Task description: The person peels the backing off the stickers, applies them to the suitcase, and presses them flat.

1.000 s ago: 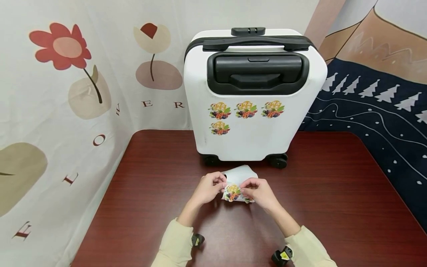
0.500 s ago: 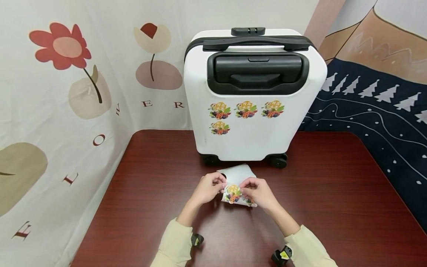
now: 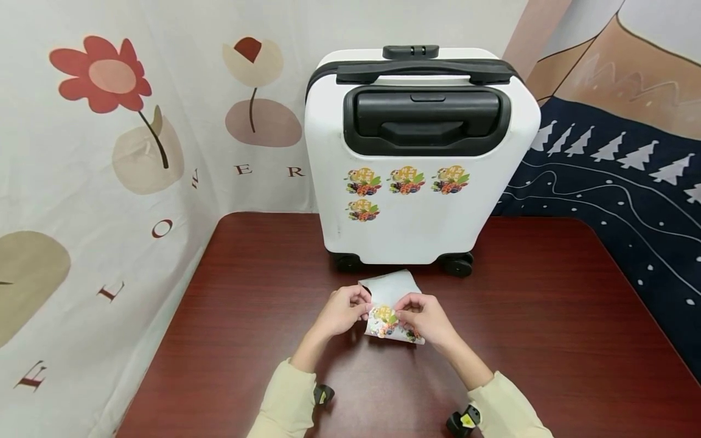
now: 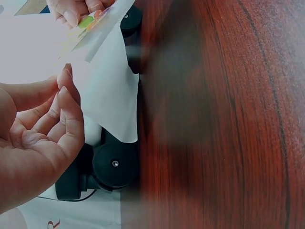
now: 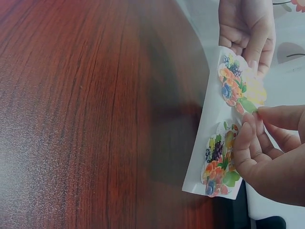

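Observation:
A white sticker sheet (image 3: 397, 285) is held between both hands above the table, in front of the suitcase. Its near part bears fruit stickers. My left hand (image 3: 341, 313) pinches the sheet's left side between thumb and forefinger, close to one fruit sticker (image 5: 232, 78). With thumb and forefinger, my right hand (image 3: 428, 315) pinches that sticker's right edge, at a green leaf. In the left wrist view this sticker slants away from the backing sheet (image 4: 112, 102). A second fruit sticker (image 5: 217, 162) lies on the sheet below the right fingers, partly hidden by them.
A white suitcase (image 3: 405, 237) with black handles stands upright at the back of the brown table (image 3: 263, 274). Several fruit stickers (image 3: 406, 180) are on its front, three in a row and one (image 3: 363, 210) below on the left. Printed cloth (image 3: 191, 109) hangs behind.
The sheet's near edge has come down and tilted, so more of the second sticker shows. Both hands keep nearly the same place and grip. The head view has shifted slightly.

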A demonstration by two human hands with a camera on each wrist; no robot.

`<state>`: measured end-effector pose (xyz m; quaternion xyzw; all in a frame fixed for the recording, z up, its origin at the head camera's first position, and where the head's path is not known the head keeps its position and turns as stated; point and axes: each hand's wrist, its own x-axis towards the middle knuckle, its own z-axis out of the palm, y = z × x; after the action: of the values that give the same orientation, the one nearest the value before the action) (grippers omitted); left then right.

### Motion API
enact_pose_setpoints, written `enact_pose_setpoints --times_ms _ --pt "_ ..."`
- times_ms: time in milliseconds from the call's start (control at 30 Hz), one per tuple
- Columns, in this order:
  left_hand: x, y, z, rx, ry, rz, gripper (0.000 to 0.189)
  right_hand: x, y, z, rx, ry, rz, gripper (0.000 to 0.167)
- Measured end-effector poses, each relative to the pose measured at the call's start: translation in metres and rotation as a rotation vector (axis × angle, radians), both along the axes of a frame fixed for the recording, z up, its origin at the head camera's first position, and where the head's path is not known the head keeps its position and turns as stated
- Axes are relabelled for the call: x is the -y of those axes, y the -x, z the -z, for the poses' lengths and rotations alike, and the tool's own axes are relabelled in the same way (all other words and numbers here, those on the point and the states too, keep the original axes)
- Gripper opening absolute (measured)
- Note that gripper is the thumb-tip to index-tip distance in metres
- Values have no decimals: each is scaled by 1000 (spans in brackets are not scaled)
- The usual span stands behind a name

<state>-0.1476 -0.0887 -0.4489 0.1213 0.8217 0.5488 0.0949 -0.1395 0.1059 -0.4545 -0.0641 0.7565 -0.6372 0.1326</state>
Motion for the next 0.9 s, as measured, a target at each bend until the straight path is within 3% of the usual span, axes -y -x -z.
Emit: enact_pose_setpoints --times_ms 400,900 --pt "5 -1 6 -4 36 13 5 -5 -1 1 -23 22 -7 9" --pt "15 -3 14 122 40 44 3 -10 1 5 13 -24 5 8"
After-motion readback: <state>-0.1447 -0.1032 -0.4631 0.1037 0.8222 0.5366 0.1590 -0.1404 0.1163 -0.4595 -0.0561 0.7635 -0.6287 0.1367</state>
